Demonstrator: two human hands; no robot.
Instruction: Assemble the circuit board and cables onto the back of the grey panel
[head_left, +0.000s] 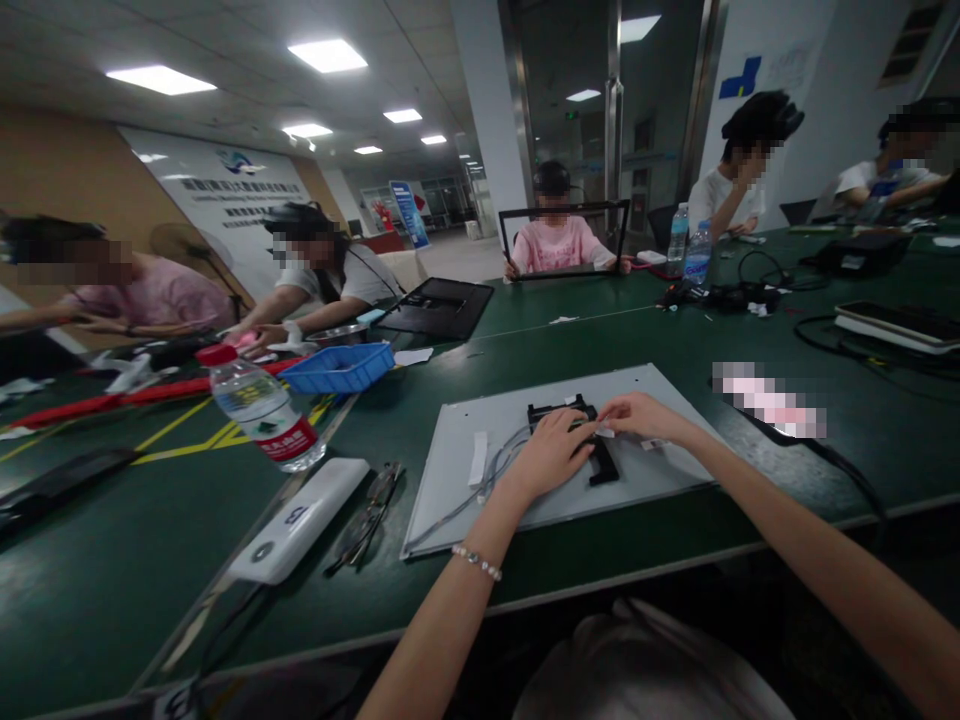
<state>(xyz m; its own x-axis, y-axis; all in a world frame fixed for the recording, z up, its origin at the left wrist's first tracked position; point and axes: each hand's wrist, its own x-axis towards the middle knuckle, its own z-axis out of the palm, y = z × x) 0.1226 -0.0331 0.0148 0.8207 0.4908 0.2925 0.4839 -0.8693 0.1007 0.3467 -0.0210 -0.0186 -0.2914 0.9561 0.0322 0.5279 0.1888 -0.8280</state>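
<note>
A pale grey flat panel [442,480] lies on the table in front of me, with a black plastic bracket [604,464] near its middle. My left hand [551,450] rests over the bracket, fingers stretched out across it. Thin grey cables [504,462] run from under that hand toward the panel's near left corner. At the bracket's right side, my right hand [637,415] has its fingertips pinched together at a small white piece [604,432]. A white strip [478,460] lies on the panel's left part, and a small white label [654,444] sits below my right hand.
Left of the panel are glasses [367,520], a white power bank [300,520], a water bottle [262,415] and a blue tray [341,368]. A phone [772,405] with a cable lies right. Across the table, a person holds a black frame [564,210]; other people sit around.
</note>
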